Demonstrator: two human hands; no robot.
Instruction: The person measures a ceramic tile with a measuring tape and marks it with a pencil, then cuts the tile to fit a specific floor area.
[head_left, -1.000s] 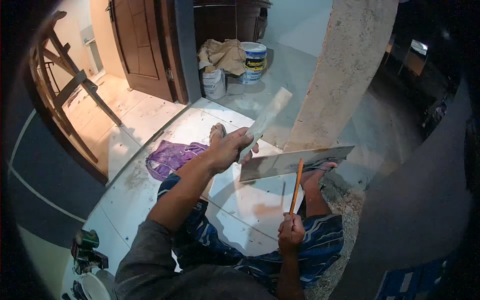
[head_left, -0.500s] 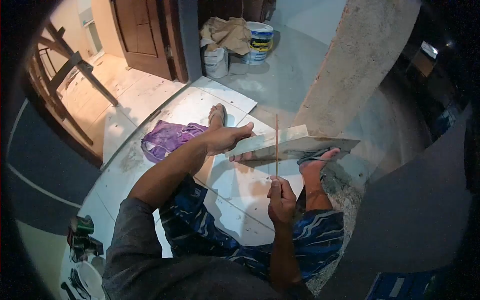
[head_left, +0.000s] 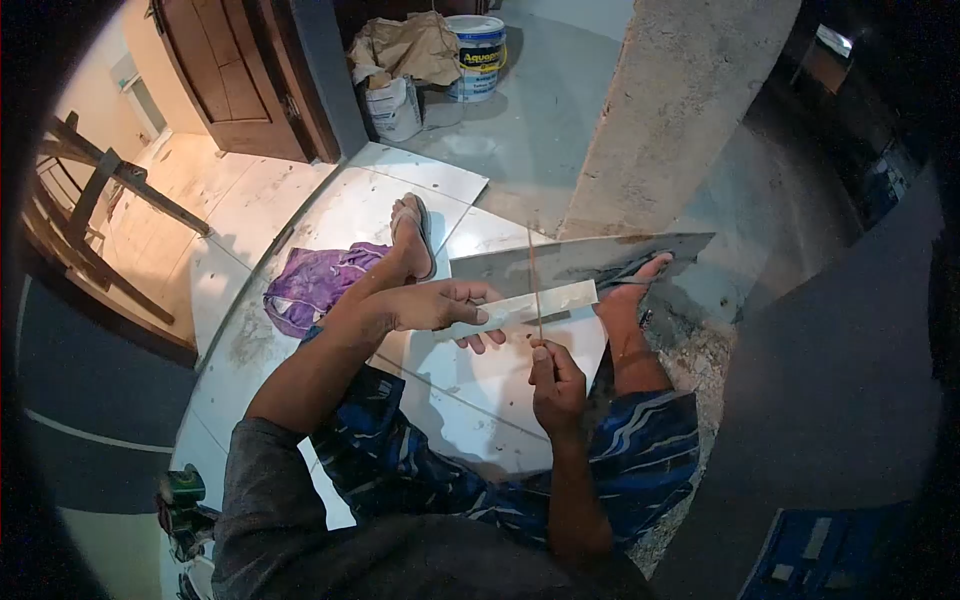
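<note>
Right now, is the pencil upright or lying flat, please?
Upright: the right hand holds the pencil by its lower end, standing against the tile strip.

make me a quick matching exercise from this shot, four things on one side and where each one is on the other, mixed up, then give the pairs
Things:
1. pencil
2. tile strip
3. purple cloth
4. paint bucket

Places:
a. on the floor tiles beside the left foot
b. upright in the right hand
c. far off, by the doorway next to a brown paper sack
d. gripped flat in the left hand

Pairs: 1-b, 2-d, 3-a, 4-c
</note>
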